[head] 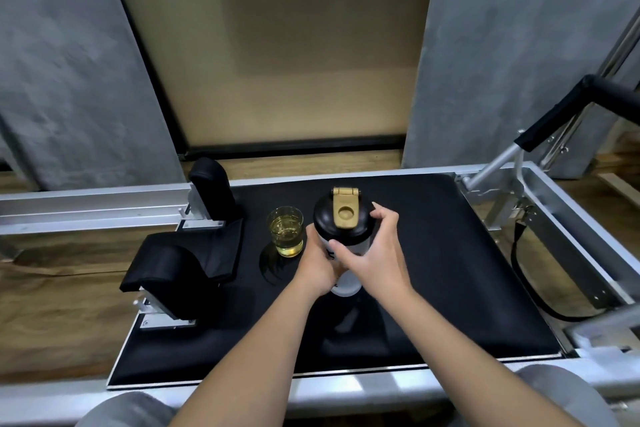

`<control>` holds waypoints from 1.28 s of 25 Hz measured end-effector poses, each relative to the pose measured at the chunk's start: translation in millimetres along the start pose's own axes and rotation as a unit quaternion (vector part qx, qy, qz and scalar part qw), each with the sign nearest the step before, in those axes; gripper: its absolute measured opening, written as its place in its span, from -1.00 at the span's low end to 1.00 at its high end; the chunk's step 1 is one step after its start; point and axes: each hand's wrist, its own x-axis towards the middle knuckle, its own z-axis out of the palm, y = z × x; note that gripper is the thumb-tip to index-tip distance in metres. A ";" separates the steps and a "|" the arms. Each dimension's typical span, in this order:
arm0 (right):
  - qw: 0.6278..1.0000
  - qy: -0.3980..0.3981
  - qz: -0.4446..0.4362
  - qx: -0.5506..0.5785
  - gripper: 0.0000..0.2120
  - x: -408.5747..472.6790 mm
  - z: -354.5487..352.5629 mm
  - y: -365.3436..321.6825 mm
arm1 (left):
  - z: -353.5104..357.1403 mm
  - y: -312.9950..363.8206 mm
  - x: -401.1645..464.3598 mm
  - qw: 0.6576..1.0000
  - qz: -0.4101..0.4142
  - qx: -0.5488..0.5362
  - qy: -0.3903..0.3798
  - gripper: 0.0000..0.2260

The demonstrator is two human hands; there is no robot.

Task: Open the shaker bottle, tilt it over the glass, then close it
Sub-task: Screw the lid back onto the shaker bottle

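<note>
From the head view I have the shaker bottle [341,243] standing upright near the middle of the black padded surface [450,253], with the glass [286,230] just beside it on its left, apart from it and part full of pale yellow liquid. My left hand [320,265] wraps the bottle's pale body low down, its fingers clenched on it, while my right hand [375,253] curls over the edge of the dark lid, thumb on the near side and fingers [379,211] on the far right rim. The tan flip cap [345,208] looks pressed down flat over the spout, though from this steep angle I cannot be sure it is latched. I judge the opening step is in hand, so I would keep the left hand firm as the anchor and lift the cap's near tab upward against its hinge at the far side, without squeezing the body, and hold the bottle level until the spout is clear. The glass sits close, so only a short carry and a slow tilt should be needed. The surface is a dark carriage pad in a silver metal frame [554,204], with black shoulder rests [211,184] to the left, a wooden floor [52,288] below, and grey wall panels [69,62] flanking a tan panel behind.
</note>
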 end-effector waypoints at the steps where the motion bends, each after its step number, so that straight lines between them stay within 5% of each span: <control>1: 1.000 0.011 -0.009 -0.021 -0.21 -3.8 -0.4 1.4 | -2.8 -7.1 4.9 1.000 0.018 0.017 0.003 -0.60; 3: 0.995 0.052 -0.052 -0.071 -0.21 -1.1 -13.3 -0.6 | -4.0 -20.6 10.7 0.999 0.029 0.005 -0.027 -0.31; 5: 0.981 0.069 -0.143 -0.107 -0.22 18.7 -33.1 -15.1 | -1.2 -20.5 6.6 0.999 0.033 -0.016 -0.032 -0.28; 8: 0.925 -0.096 -0.270 -0.251 -0.06 63.3 -52.8 -51.9 | 3.2 -12.0 6.5 0.999 0.032 -0.011 -0.023 -0.22; 12: 0.792 -0.287 -0.290 -0.454 -0.08 90.4 -35.0 -61.9 | 3.6 -7.3 9.3 0.996 -0.019 -0.081 -0.026 -0.18; 15: 0.812 -0.214 -0.209 -0.501 -0.21 76.7 -12.6 -60.2 | 5.8 -10.2 13.2 1.000 0.001 -0.014 -0.019 -0.31; 19: 0.819 -0.173 -0.087 -0.540 -0.23 68.4 4.1 -72.7 | 4.1 -19.0 9.2 0.997 0.067 0.048 0.001 -0.12; 23: 0.809 -0.289 -0.110 -0.500 -0.19 81.6 -11.3 -81.5 | 0.1 -12.8 2.9 0.997 0.045 0.005 -0.057 -0.34; 28: 0.745 -0.359 -0.279 -0.489 -0.22 95.3 -28.7 -76.7 | -2.2 -11.1 3.9 0.998 0.035 -0.022 -0.054 -0.43; 32: 0.793 -0.280 -0.122 -0.527 -0.09 86.4 -11.7 -80.2 | -1.1 -13.8 4.4 0.999 0.031 -0.009 -0.042 -0.41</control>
